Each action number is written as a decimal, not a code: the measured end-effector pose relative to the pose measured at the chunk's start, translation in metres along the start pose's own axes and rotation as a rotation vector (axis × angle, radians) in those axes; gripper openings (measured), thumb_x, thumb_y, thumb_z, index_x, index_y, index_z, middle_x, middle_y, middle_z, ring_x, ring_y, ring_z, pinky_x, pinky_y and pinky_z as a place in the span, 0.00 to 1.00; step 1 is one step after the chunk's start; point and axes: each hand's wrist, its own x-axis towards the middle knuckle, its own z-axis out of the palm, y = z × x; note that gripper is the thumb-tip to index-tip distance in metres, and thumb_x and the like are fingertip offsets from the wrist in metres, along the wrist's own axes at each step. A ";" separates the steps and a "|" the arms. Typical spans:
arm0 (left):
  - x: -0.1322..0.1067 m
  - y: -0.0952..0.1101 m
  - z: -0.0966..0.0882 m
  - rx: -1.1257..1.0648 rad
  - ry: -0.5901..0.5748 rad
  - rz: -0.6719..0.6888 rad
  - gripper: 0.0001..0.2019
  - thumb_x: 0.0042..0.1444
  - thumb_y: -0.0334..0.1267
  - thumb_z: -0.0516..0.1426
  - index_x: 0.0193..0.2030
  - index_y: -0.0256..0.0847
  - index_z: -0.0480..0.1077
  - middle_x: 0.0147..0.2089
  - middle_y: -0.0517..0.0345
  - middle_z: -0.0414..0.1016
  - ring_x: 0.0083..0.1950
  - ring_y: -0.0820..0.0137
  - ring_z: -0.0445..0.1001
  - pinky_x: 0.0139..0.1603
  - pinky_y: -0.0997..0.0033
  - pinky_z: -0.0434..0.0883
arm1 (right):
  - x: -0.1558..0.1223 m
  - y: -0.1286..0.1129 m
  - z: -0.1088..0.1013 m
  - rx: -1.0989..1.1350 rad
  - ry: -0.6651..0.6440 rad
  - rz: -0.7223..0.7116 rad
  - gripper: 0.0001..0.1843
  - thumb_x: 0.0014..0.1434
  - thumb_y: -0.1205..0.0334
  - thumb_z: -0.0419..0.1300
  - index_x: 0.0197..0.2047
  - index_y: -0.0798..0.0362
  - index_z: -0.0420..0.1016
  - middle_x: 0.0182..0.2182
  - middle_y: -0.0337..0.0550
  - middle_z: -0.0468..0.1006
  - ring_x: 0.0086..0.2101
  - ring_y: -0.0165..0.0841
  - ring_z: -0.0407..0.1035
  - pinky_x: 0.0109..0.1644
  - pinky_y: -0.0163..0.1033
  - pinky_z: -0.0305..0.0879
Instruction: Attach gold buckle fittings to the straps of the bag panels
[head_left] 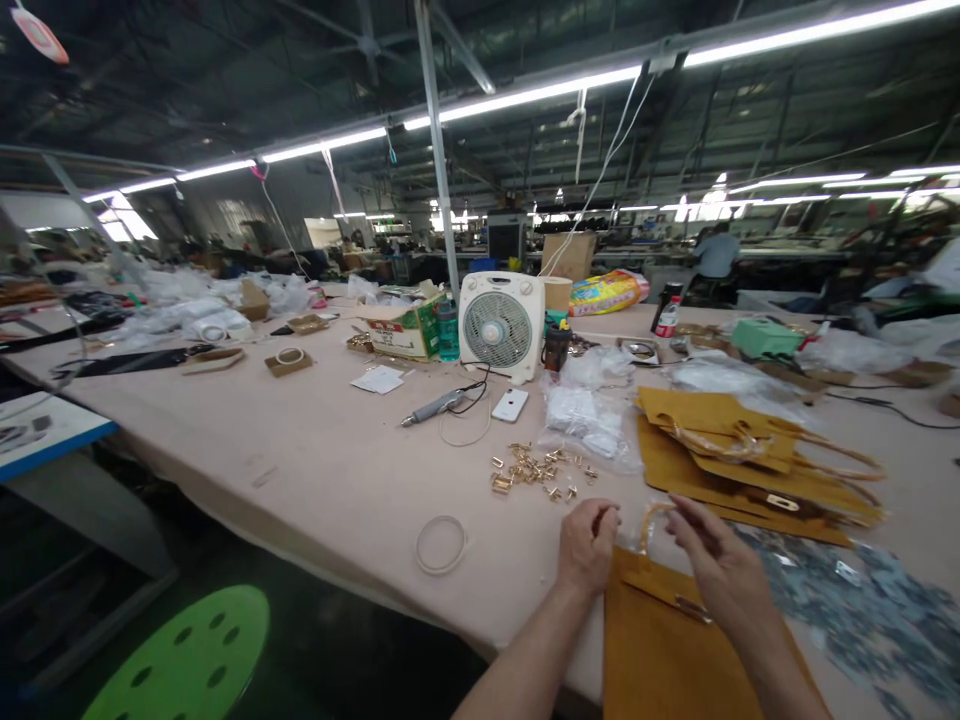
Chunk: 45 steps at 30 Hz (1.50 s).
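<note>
A tan handbag piece (660, 650) lies at the table's front edge, with a looped handle (646, 525) at its top and a small metal fitting (691, 606) on its flap. My left hand (589, 545) is at the upper left of the bag, its fingers curled together; whatever they pinch, if anything, is hidden. Over the bag's right side is my right hand (720, 560), fingers stretched out and apart near the handle, holding nothing that I can see. Gold-coloured metal fittings (532, 465) lie in a loose heap beyond my left hand.
Stacked tan bags (720, 450) lie at the right, beside a patterned blue-grey surface (862, 610). Further back are a white fan (501, 325), a grey electric screwdriver (435, 408), a phone (510, 405) and plastic packets (589, 420). A tape roll (441, 545) lies left; a green stool (187, 660) stands below.
</note>
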 end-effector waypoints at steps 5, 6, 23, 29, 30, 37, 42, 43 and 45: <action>-0.022 0.011 -0.011 0.022 0.027 0.063 0.12 0.67 0.39 0.56 0.51 0.42 0.78 0.47 0.52 0.83 0.43 0.67 0.79 0.47 0.67 0.76 | -0.043 -0.011 0.034 0.197 -0.137 0.060 0.30 0.60 0.38 0.64 0.57 0.51 0.80 0.35 0.47 0.83 0.34 0.41 0.78 0.40 0.43 0.78; -0.028 0.013 -0.017 0.040 0.035 0.082 0.12 0.67 0.38 0.56 0.52 0.42 0.78 0.46 0.52 0.83 0.42 0.67 0.79 0.46 0.68 0.76 | -0.048 -0.011 0.039 0.210 -0.165 0.078 0.31 0.60 0.38 0.64 0.57 0.51 0.81 0.33 0.45 0.82 0.33 0.41 0.77 0.39 0.42 0.78; -0.074 -0.005 -0.200 0.913 0.266 0.089 0.21 0.62 0.32 0.57 0.62 0.40 0.70 0.59 0.44 0.75 0.62 0.50 0.71 0.65 0.42 0.69 | -0.074 -0.001 0.057 -0.044 -0.327 -0.109 0.21 0.67 0.44 0.57 0.50 0.47 0.85 0.50 0.50 0.84 0.51 0.50 0.78 0.61 0.56 0.72; -0.088 -0.010 -0.213 0.843 0.103 0.062 0.18 0.68 0.35 0.52 0.63 0.44 0.69 0.56 0.46 0.78 0.60 0.55 0.75 0.63 0.46 0.73 | -0.080 -0.029 0.080 0.046 -0.429 -0.168 0.19 0.68 0.48 0.58 0.54 0.48 0.82 0.48 0.50 0.83 0.45 0.43 0.79 0.52 0.47 0.77; -0.090 -0.008 -0.212 0.812 0.075 0.064 0.18 0.69 0.36 0.52 0.64 0.44 0.69 0.55 0.47 0.78 0.59 0.56 0.77 0.62 0.48 0.74 | -0.081 -0.036 0.088 0.079 -0.480 -0.194 0.18 0.68 0.50 0.59 0.54 0.48 0.82 0.48 0.49 0.83 0.43 0.41 0.78 0.50 0.45 0.77; -0.099 0.004 -0.197 0.685 -0.008 0.072 0.16 0.70 0.42 0.54 0.62 0.48 0.71 0.50 0.51 0.82 0.49 0.61 0.82 0.53 0.58 0.81 | -0.082 -0.068 0.140 0.131 -0.682 -0.279 0.20 0.64 0.62 0.63 0.59 0.48 0.78 0.53 0.47 0.81 0.53 0.40 0.75 0.61 0.45 0.70; -0.100 -0.001 -0.201 0.688 -0.020 0.090 0.16 0.70 0.40 0.55 0.63 0.47 0.71 0.50 0.52 0.82 0.48 0.63 0.82 0.53 0.60 0.81 | -0.084 -0.073 0.158 0.036 -0.693 -0.298 0.14 0.65 0.65 0.63 0.53 0.48 0.82 0.48 0.45 0.84 0.49 0.41 0.76 0.58 0.44 0.69; -0.100 -0.001 -0.203 0.695 -0.019 0.087 0.17 0.70 0.40 0.55 0.63 0.47 0.70 0.50 0.52 0.82 0.48 0.63 0.82 0.53 0.60 0.81 | -0.085 -0.072 0.160 0.019 -0.683 -0.306 0.12 0.66 0.65 0.63 0.51 0.48 0.82 0.46 0.44 0.84 0.48 0.40 0.76 0.56 0.43 0.69; -0.098 -0.003 -0.204 0.717 -0.022 0.096 0.16 0.70 0.40 0.56 0.63 0.47 0.70 0.52 0.52 0.81 0.50 0.62 0.82 0.55 0.59 0.81 | -0.086 -0.069 0.164 0.002 -0.669 -0.333 0.09 0.67 0.65 0.62 0.46 0.48 0.84 0.42 0.42 0.84 0.45 0.39 0.75 0.53 0.42 0.68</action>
